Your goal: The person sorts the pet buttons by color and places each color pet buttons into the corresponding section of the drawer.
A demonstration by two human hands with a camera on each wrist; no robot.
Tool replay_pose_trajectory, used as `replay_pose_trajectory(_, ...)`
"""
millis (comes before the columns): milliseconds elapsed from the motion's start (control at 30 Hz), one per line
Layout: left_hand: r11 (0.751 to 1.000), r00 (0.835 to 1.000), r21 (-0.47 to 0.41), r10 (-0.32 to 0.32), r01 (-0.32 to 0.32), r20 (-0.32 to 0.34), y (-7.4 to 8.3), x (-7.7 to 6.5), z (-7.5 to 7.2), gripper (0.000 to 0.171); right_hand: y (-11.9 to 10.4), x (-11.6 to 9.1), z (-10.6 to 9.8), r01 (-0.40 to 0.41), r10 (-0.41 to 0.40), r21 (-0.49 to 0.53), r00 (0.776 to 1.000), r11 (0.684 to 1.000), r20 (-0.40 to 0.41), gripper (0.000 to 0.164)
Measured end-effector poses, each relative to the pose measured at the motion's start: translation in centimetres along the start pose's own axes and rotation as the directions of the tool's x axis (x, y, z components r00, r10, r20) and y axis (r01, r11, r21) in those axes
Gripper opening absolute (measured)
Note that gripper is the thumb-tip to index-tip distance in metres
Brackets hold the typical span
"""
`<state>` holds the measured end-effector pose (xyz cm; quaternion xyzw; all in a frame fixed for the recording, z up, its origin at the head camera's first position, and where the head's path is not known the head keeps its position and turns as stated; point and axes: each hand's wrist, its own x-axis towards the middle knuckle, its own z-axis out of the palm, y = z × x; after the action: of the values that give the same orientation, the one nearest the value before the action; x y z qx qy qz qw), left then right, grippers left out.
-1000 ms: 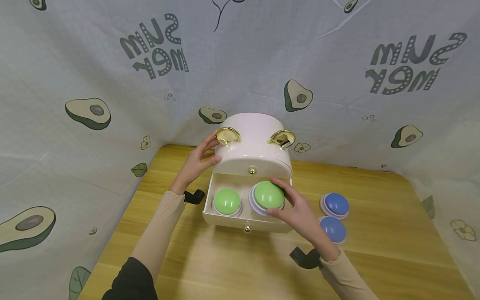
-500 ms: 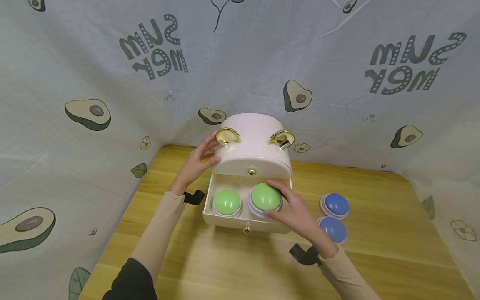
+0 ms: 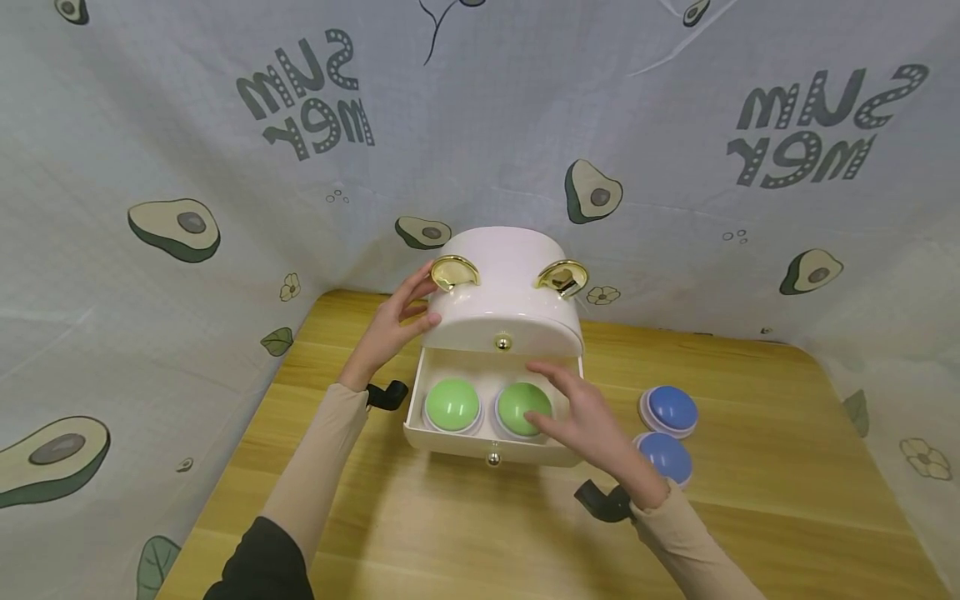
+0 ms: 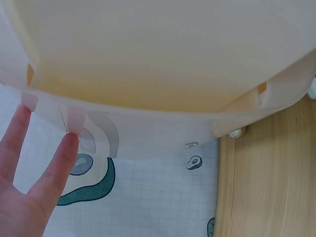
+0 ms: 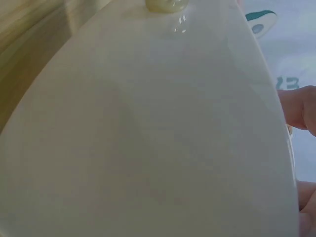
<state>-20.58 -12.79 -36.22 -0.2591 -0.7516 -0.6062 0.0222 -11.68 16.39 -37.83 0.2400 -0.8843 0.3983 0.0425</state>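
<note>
A white storage box (image 3: 502, 287) with gold ears stands on the table, its lower drawer (image 3: 457, 446) pulled out. Two green dome-topped buttons on white bases sit side by side in it: the left one (image 3: 453, 404) and the right one (image 3: 517, 406). My right hand (image 3: 588, 417) hovers over the right button with fingers and thumb spread; the thumb overlaps the dome, and contact cannot be told. My left hand (image 3: 386, 333) rests against the box's left side. In the left wrist view, its fingers (image 4: 57, 163) touch the white wall. The drawer front (image 5: 148, 123) fills the right wrist view.
To the right of the box, two blue dome-topped buttons lie on the wooden table, a rear one (image 3: 672, 408) and a front one (image 3: 666, 457) partly behind my right wrist. A printed cloth (image 3: 495, 150) hangs close behind the box.
The right green button has gone left and down onto the drawer floor beside the other. My right hand has let go of it, its fingers spreading. The left hand stays put.
</note>
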Motion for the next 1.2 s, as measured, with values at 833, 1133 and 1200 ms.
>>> replay_pose_trajectory(833,1.0,1.0,-0.007,0.007,-0.007,0.005,-0.1,-0.1,-0.1,0.071,-2.4,-5.6,0.0,0.111,-0.189,0.571,0.979,0.814,0.079,0.04)
replay_pose_trajectory(1133,1.0,1.0,-0.016,0.012,-0.012,0.007,-0.1,-0.1,0.0,0.071,-1.2,-7.5,3.3,0.052,-0.227,0.641,0.954,0.765,0.194,0.036)
replay_pose_trajectory(1200,1.0,1.0,-0.019,0.014,-0.014,0.007,-0.1,-0.1,0.0,0.071,-0.8,-7.7,3.8,0.053,-0.23,0.655,0.955,0.754,0.187,0.036)
